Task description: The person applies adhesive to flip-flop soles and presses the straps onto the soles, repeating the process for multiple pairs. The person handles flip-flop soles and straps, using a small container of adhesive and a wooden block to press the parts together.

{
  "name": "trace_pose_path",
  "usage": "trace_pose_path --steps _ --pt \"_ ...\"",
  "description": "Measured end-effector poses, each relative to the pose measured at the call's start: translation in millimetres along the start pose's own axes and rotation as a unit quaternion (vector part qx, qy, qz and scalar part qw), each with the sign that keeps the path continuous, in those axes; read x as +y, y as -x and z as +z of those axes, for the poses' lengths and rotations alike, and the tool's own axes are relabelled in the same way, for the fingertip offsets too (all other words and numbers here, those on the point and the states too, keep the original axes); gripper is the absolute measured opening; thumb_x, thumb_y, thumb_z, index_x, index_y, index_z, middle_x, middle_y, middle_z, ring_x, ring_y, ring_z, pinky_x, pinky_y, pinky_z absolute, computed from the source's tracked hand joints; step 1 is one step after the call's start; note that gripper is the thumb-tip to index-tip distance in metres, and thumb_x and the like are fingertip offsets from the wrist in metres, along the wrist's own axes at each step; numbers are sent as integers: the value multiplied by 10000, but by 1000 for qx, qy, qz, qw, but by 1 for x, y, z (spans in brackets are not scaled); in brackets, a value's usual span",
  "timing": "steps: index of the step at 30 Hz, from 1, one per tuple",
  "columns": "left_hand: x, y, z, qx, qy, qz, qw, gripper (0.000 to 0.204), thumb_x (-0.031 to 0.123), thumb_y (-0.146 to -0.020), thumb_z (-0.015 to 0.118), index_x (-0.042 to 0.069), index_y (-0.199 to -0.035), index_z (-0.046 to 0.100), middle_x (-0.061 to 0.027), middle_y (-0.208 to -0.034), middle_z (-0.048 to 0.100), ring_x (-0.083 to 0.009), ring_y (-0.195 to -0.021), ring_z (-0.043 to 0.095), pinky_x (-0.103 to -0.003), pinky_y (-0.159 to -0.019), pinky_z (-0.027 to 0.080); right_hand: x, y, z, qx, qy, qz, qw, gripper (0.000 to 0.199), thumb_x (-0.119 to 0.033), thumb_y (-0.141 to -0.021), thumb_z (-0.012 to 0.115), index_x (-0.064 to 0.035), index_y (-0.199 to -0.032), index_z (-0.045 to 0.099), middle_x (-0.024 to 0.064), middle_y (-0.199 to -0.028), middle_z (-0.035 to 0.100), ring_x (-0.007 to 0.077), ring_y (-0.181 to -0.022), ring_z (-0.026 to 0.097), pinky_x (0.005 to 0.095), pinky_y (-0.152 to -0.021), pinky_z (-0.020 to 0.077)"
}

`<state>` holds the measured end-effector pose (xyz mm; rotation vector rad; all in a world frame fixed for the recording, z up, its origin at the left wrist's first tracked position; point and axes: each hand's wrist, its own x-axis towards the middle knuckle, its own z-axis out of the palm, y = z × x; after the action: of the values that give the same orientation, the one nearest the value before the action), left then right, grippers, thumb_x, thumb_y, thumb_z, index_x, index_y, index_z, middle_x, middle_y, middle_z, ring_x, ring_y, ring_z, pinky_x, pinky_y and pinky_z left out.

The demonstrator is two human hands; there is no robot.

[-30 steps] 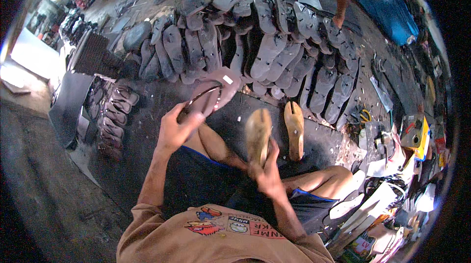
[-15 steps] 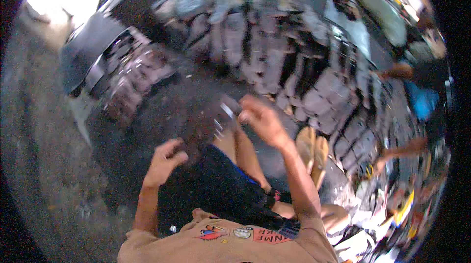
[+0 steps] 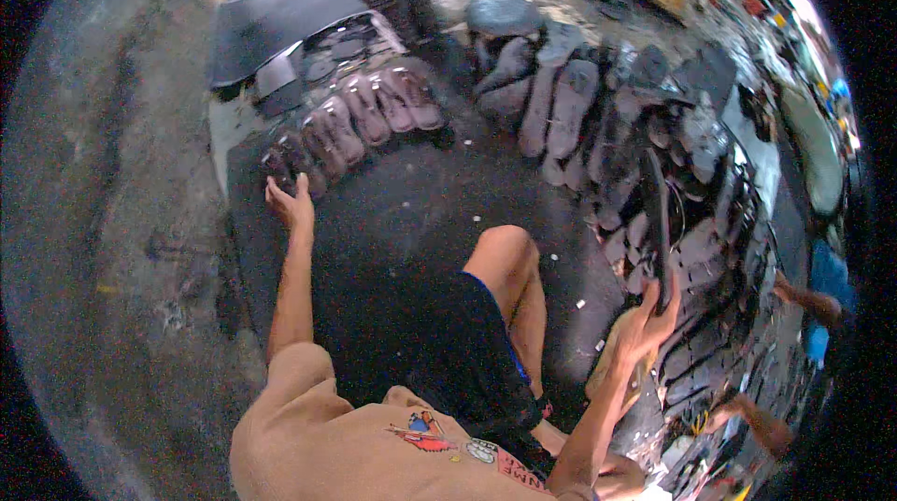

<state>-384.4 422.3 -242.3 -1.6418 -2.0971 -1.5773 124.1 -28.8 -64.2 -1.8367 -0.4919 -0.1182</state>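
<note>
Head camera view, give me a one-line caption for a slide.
Seated person reaches left hand to a row of brown sandals while right hand holds a dark sandal sole.

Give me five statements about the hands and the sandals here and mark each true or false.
1. The left hand reaches toward the row of brown sandals on the floor. True.
2. The right hand holds a dark sandal sole. True.
3. The left hand grips a hammer. False: it holds nothing, fingers spread near the end of the sandal row.
4. The person wears long grey trousers. False: dark shorts, with a bare knee raised.
5. Both hands hold the same sandal. False: they are far apart.
</note>
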Motion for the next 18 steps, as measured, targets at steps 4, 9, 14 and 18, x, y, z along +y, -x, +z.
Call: trace_pose_path --steps 4,9,14,18 --pt "331 125 -108 -606 551 -295 492 515 179 -986 737 43 -1452 566 -130 -1374 658 -244 -1205 662 -385 -1011 552 -55 71 -73 -37 157 -240 957 342 -31 -967 593 -13 -1261 768 206 -1365 718 435 -1325 639 552 -1142 477" --pt "455 196 -164 -751 465 -208 420 541 162 -970 773 20 -1449 566 -115 -1402 661 -193 -1217 666 -346 -1001 560 -37 140 -93 -174 140 -269 937 392 -23 -841 813 -109 -1223 791 166 -1371 682 429 -1359 594 563 -1160 473" --pt "493 238 -224 -717 529 165 422 274 86 -1015 718 -26 -1252 640 -236 -1361 665 -281 -1322 630 -418 -1113 495 -54 130 -142 -67 4 -10 998 541 -47 -883 791 -16 -1399 631 210 -1486 573 385 -1397 551 472 -1175 442" --pt "495 253 -254 -696 540 325 343 248 78 -988 715 7 -1207 622 -282 -1371 681 -400 -1340 643 -584 -1194 404 -107 92 -185 -73 -2 -93 993 495 -60 -813 815 14 -1284 682 198 -1308 705 365 -1256 675 445 -1089 515"
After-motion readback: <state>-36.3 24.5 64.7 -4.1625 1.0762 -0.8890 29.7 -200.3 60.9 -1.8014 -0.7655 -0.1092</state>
